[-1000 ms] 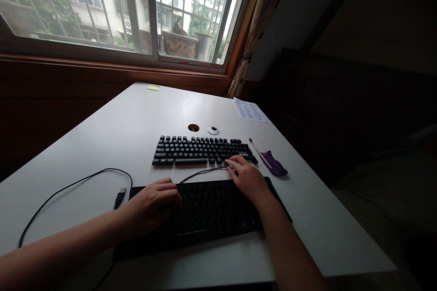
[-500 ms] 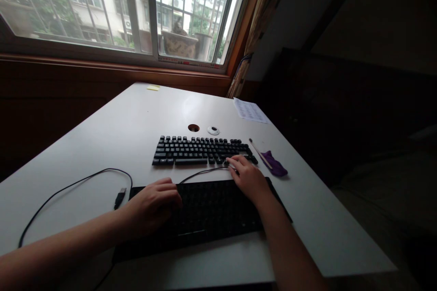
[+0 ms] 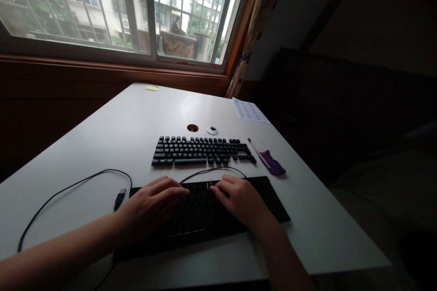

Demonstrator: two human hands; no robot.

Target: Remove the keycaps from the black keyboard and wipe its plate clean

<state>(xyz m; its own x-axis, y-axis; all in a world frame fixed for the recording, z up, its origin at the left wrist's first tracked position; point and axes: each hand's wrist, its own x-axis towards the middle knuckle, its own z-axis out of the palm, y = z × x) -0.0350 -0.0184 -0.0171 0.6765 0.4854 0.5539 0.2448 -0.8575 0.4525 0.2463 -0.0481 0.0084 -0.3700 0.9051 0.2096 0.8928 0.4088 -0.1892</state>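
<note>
Over the left half of a black keyboard (image 3: 200, 213) laid lengthwise left to right, left hand (image 3: 150, 202), loosely curled; over its right half, right hand (image 3: 241, 198), nearly pinched; unclear whether gripping anything.

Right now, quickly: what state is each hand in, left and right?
Left hand: bent over the black keyboard; whether it holds anything cannot be told.
Right hand: partly closed over the same keyboard; whether it pinches anything cannot be told.
</note>
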